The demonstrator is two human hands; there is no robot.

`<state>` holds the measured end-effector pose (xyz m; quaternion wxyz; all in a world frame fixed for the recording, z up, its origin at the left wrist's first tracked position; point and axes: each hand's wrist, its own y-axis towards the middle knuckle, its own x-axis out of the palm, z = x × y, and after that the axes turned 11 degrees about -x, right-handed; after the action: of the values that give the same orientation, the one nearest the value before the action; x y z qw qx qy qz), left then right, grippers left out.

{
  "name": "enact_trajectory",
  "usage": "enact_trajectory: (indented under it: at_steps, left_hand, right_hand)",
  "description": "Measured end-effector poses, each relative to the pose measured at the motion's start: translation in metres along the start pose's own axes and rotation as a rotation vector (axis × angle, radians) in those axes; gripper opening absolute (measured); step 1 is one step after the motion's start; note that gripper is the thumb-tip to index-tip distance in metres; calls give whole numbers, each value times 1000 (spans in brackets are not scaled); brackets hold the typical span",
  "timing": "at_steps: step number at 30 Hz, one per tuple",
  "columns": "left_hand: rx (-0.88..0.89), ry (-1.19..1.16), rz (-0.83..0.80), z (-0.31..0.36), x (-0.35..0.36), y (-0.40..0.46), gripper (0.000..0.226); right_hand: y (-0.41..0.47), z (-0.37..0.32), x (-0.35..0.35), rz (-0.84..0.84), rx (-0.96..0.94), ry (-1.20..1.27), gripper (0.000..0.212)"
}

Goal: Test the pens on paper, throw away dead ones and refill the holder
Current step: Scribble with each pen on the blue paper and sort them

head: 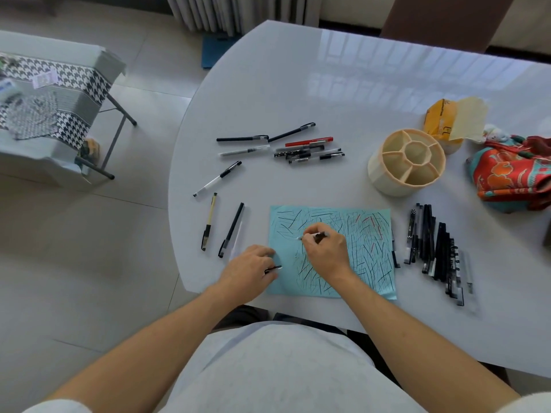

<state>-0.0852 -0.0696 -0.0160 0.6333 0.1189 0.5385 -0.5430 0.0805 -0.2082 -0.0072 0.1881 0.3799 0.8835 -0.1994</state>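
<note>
A light blue sheet of paper (pixel 369 251), covered in black and red pen strokes, lies near the front edge of the table. My right hand (pixel 326 251) grips a pen (pixel 319 235) with its tip on the paper's upper left area. My left hand (pixel 249 271) rests on the paper's left edge and holds a black pen cap (pixel 273 269). The cream pen holder (pixel 407 160), with empty compartments, stands behind the paper to the right. A row of several dark pens (pixel 435 251) lies right of the paper.
Several more pens (pixel 307 149) lie scattered behind the paper, and three (pixel 231 229) lie left of it. A yellow packet (pixel 441 120) and a red patterned cloth bag (pixel 512 171) sit at the right. A small side table (pixel 53 93) stands on the floor to the left.
</note>
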Motion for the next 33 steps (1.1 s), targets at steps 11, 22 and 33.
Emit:
enact_trajectory:
  at_steps: [11,22,33]
  left_hand:
    - [-47,-162,50,8,-5,2,26]
    - [-71,-143,-23,25,-16,5,17]
    - [-53,-179,-49,42,-23,17,20]
  right_hand:
    - [-31,1,-16,-81,172,503,6]
    - [-33,4,-21,-80,200,614,11]
    - [-39,3,-19,-17,250,689,16]
